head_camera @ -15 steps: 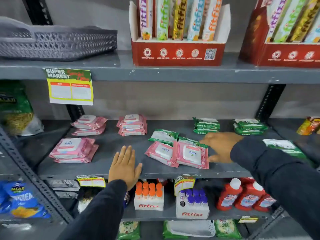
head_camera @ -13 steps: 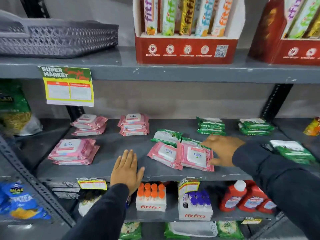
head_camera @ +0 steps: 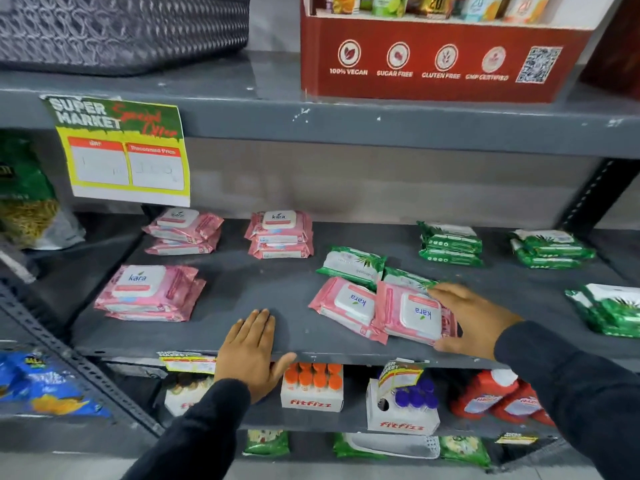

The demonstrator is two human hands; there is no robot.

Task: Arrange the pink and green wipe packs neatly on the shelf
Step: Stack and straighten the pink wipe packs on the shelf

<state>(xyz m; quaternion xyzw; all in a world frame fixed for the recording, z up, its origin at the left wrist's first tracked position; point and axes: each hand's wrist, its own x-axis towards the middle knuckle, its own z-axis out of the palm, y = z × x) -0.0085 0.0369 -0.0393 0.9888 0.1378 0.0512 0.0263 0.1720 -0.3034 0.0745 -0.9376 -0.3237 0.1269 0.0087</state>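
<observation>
On the grey shelf [head_camera: 263, 282], pink wipe packs sit in tidy stacks at front left [head_camera: 149, 292], back left [head_camera: 183, 230] and back middle [head_camera: 278, 233]. Two loose pink packs lie askew in the middle. My right hand [head_camera: 474, 320] clasps the right one [head_camera: 412, 313], fingers over its far edge and thumb at its near edge. The other loose pink pack [head_camera: 346, 306] touches it. Two loose green packs [head_camera: 353, 265] [head_camera: 405, 279] lie just behind. Green stacks stand at the back right [head_camera: 450, 244] [head_camera: 550, 249]. My left hand [head_camera: 251, 351] rests flat on the shelf's front edge.
Another green stack [head_camera: 609, 310] lies at the far right front. A yellow price sign [head_camera: 124, 150] hangs from the upper shelf, which carries a grey basket [head_camera: 121, 29] and a red display box [head_camera: 443, 64]. Fitfizz boxes [head_camera: 311, 389] and red bottles [head_camera: 498, 400] fill the shelf below.
The view has moved closer to the shelf. My right hand has slid along the right loose pink pack and closed around its right side. My left hand stays flat on the shelf edge.
</observation>
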